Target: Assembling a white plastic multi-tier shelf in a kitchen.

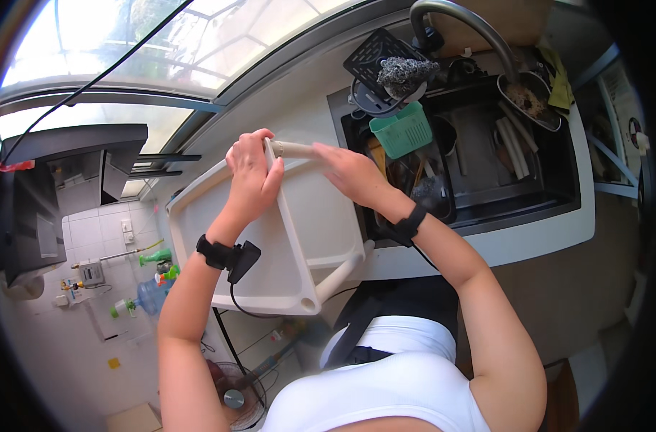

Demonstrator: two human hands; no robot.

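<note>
— White plastic, is it, that thing the person has up at chest height?

— Yes, a white shelf [299,237], a flat tray with raised edges and tube legs. It is tilted, held over the counter's [529,241] edge just left of the sink [486,173].

— Where is the left hand [252,173]?

— At the shelf's top corner. The fingers curl over the rim and the thumb presses the other side, so the hand is closed on the shelf. A black band with a small box and a cord sits on that wrist.

— And the right hand [353,173]?

— It lies along a short leg [293,149] sticking out from that same corner. The fingers are wrapped about the tube, closed on it. This wrist wears a black band too.

— Other legs?

— One shows at the lower corner, a tube [339,277] slanting toward the person's body.

— What is in the sink?

— It is black and crowded. A green basket [403,129] hangs at its left end, and pale long utensils lie in the middle; the rest is too jumbled to tell. A grey scourer [406,72] sits on a black rack behind the basket, and a curved tap [465,21] arches over the basin.

— Anything below?

— A fan [234,392] on the floor, and a blue water bottle [154,295] by the tiled wall.
</note>
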